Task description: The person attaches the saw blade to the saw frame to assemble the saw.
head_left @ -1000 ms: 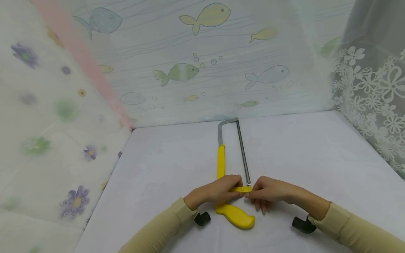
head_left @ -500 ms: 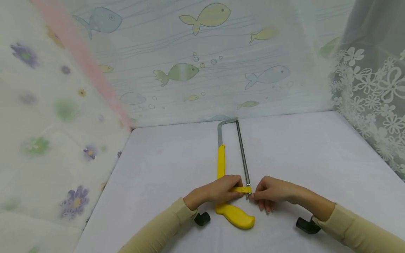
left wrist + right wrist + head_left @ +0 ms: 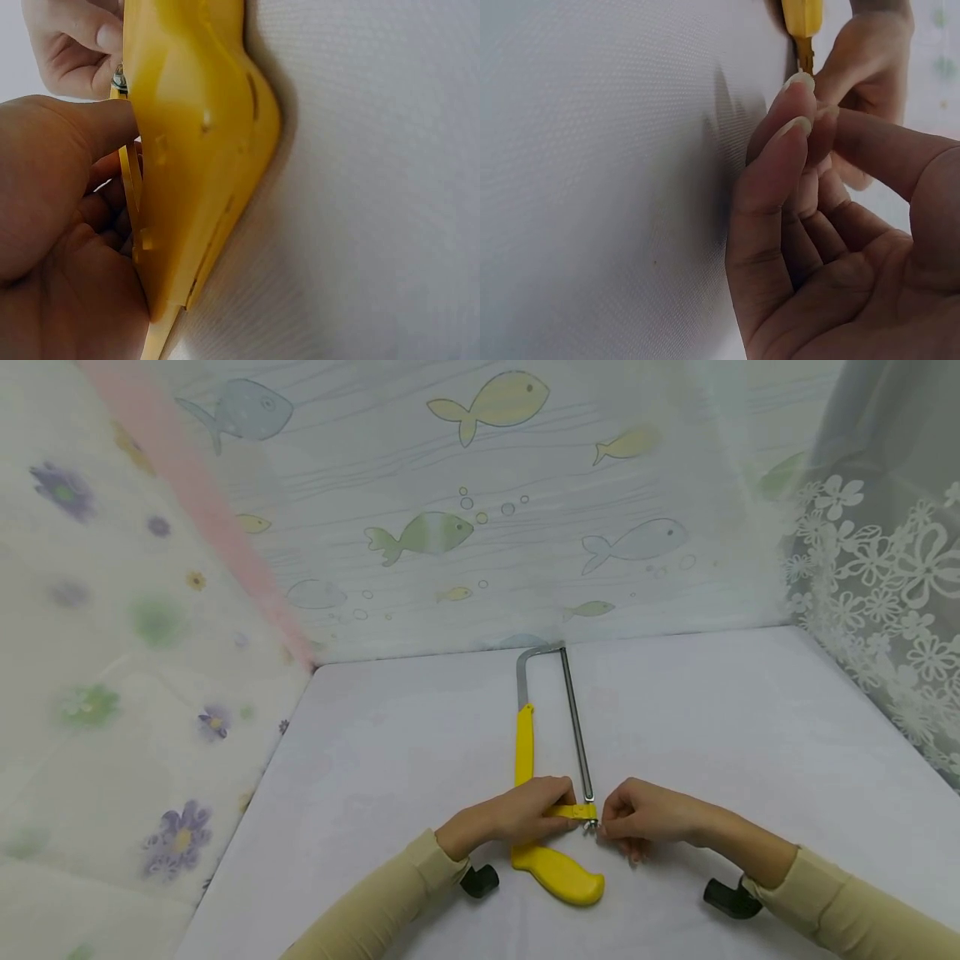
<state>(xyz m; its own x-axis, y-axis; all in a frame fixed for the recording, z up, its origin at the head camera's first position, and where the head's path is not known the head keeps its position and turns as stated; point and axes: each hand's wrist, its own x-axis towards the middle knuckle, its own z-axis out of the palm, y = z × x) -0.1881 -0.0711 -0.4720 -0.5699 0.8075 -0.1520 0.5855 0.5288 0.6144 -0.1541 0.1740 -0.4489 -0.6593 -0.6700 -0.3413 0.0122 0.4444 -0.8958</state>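
Observation:
A hacksaw with a yellow handle (image 3: 559, 875) lies on the white table, its blade (image 3: 576, 718) pointing away from me. My left hand (image 3: 525, 806) grips the yellow frame near the blade's near end, and its thumb rests along the yellow part in the left wrist view. A small metal wing nut (image 3: 590, 827) sticks out just below the yellow blade holder (image 3: 582, 811). At its right wing, the thumb and curled fingers of my right hand (image 3: 652, 814) are drawn together. The right wrist view hides the nut behind these fingertips.
The hacksaw's far end reaches the table's back edge, close to the fish-print curtain (image 3: 450, 468). A flower-print cloth (image 3: 112, 693) hangs at the left and a lace curtain (image 3: 900, 585) at the right. A dark wrist camera (image 3: 731, 897) sits under the right wrist.
My right hand has shifted slightly right, and the wing nut, hidden at first, now shows with its wings turned. The left hand and the hacksaw have stayed in place.

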